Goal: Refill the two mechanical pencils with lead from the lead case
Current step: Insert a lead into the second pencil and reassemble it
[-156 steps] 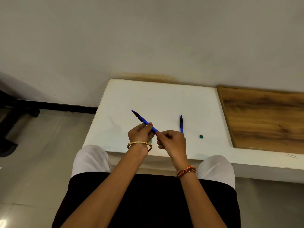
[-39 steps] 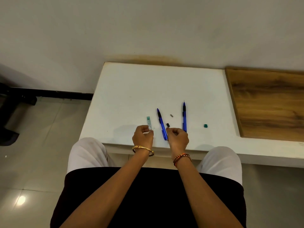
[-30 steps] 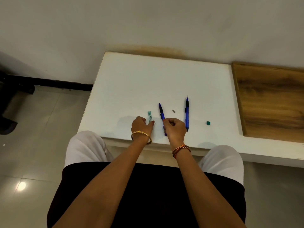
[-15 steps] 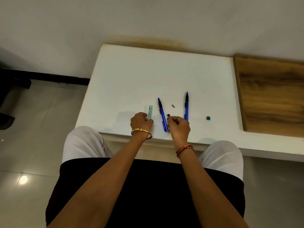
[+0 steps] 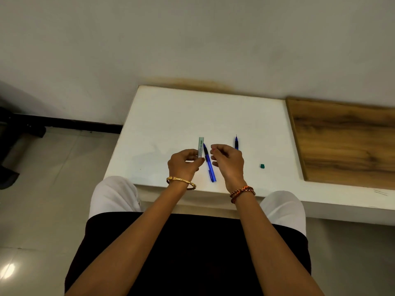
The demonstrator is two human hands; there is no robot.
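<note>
Pinching the lead case (image 5: 201,146) upright, the left hand (image 5: 184,165) grasps it; the right hand (image 5: 228,161) curls beside, its grasp unclear, over two pencils (image 5: 209,165) (image 5: 236,142).

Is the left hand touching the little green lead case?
Touching. The head view shows the left hand pinching the lead case at its lower end.

A plain grey wall (image 5: 192,39) fills the upper frame; a white table (image 5: 171,116) abuts a wooden panel (image 5: 342,142) at right; pale tiled floor (image 5: 42,189) at left.
</note>
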